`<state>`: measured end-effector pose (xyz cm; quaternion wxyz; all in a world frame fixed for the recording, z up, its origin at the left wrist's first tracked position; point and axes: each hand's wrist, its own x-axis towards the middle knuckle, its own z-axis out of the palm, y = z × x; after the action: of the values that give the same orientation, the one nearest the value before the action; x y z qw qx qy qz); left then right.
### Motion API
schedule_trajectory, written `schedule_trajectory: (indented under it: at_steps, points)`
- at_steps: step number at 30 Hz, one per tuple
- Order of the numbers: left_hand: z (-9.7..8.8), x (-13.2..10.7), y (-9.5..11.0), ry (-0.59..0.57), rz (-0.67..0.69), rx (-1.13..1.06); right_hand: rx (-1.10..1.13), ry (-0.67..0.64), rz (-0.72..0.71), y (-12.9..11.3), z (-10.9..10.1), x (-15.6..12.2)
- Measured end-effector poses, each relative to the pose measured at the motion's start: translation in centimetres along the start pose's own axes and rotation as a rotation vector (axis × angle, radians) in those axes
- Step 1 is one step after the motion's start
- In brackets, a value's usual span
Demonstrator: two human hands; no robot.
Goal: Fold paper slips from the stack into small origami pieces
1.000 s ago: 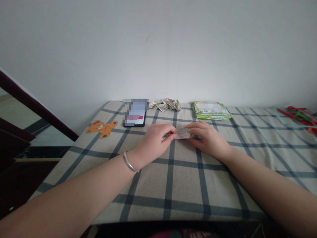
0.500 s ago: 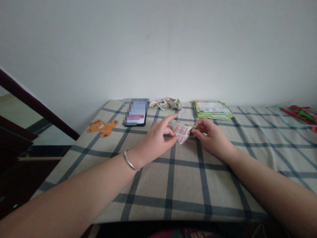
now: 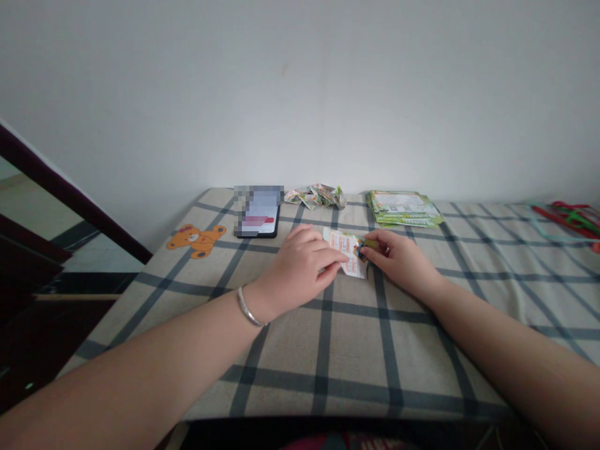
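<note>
Over the checked cloth (image 3: 290, 356), a printed paper (image 3: 338, 242) is sitting between both hands. The right hand (image 3: 404, 257) is pinching its three o'clock side; the left hand (image 3: 304, 265) is touching nine, grip unclear. Gentle holding is probably stopping rips.

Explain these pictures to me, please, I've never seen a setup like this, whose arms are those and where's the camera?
There's no machine: this is a person working bare-handed, seen by one camera worn on the head, looking forward and down. The left hand, with a bracelet at its wrist, touches a printed wrapper; the right hand pinches a small colourful piece I can't identify. On the checked cloth beyond lie a phone, crumpled wrappers and green cards, with a flat bear figure at left.
</note>
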<state>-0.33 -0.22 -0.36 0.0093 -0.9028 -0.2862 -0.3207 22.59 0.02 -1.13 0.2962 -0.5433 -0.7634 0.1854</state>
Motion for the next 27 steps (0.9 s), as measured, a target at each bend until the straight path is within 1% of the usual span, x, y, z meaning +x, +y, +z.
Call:
schedule_trajectory:
  at_steps: [4,11,15,17,19,23,25,27]
  points:
    - [0.1,0.0,-0.1,-0.034,-0.024,0.006,-0.044,-0.008,-0.035,0.1,0.1,0.0]
    - [0.4,-0.2,-0.3,-0.097,-0.072,0.048,-0.090,0.065,-0.051,-0.1,0.1,-0.1]
    - [0.2,-0.3,-0.2,-0.121,-0.115,0.121,-0.123,0.056,-0.063,-0.1,0.2,0.1]
    - [0.2,-0.4,-0.2,-0.131,-0.104,0.112,-0.132,0.044,-0.074,-0.1,0.1,0.2]
    - [0.2,-0.4,-0.2,-0.132,-0.081,0.104,-0.140,0.029,-0.121,-0.1,0.0,0.2]
    - [0.4,-0.6,-0.1,-0.112,-0.060,0.148,-0.201,-0.015,-0.268,0.0,-0.6,0.2]
    - [0.4,-0.7,0.0,-0.122,-0.061,0.155,-0.221,-0.034,-0.323,0.2,-0.9,0.2]
    - [0.5,-0.8,-0.1,-0.146,-0.070,0.151,-0.229,-0.046,-0.348,0.5,-1.0,0.2]
